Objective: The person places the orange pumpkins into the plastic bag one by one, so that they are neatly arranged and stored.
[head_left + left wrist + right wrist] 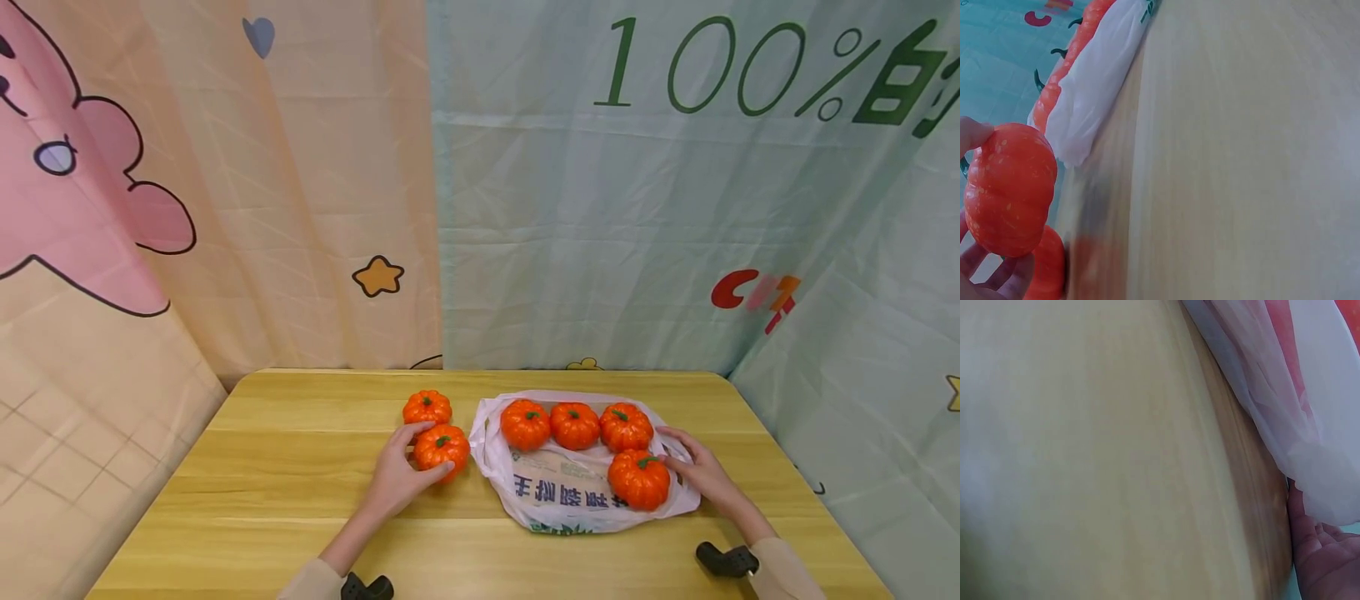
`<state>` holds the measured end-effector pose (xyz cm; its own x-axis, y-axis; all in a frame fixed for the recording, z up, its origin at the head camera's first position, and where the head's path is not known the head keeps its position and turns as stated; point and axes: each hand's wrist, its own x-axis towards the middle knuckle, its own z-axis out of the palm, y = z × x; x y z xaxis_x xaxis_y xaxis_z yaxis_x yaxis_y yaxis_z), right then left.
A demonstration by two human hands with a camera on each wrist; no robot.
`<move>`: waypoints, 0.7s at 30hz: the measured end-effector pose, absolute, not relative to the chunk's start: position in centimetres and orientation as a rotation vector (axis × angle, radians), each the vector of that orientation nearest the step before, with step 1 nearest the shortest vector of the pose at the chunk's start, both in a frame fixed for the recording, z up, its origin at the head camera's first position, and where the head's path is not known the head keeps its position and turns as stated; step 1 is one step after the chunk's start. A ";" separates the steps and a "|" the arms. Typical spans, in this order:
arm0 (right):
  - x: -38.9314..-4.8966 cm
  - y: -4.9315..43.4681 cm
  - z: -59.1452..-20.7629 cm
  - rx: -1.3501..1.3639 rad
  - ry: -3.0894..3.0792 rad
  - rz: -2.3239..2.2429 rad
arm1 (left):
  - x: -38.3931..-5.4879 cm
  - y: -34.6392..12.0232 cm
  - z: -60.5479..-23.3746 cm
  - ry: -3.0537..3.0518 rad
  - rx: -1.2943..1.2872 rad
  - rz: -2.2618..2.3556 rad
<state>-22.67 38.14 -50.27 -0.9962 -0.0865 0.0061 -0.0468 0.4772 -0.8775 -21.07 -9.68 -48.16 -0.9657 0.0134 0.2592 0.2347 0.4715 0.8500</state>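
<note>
My left hand grips a small orange pumpkin with a green stem, thumb on one side and fingers on the other. In the left wrist view this pumpkin is raised off the table. Just behind it stands another orange pumpkin. A white plastic bag with printed characters lies to the right, with several pumpkins on it. My right hand holds the bag's right edge, close to the nearest pumpkin. In the right wrist view the bag partly hides the fingers.
Everything rests on a wooden table with rounded back corners. Printed curtains hang behind it and at both sides. A black wrist strap shows at the right sleeve, and another strap at the left.
</note>
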 end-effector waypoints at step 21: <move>-22.8 38.2 -50.1 -0.122 2.669 -1.569 | -22.3 -3.7 -45.5 -2.459 -0.519 -1.622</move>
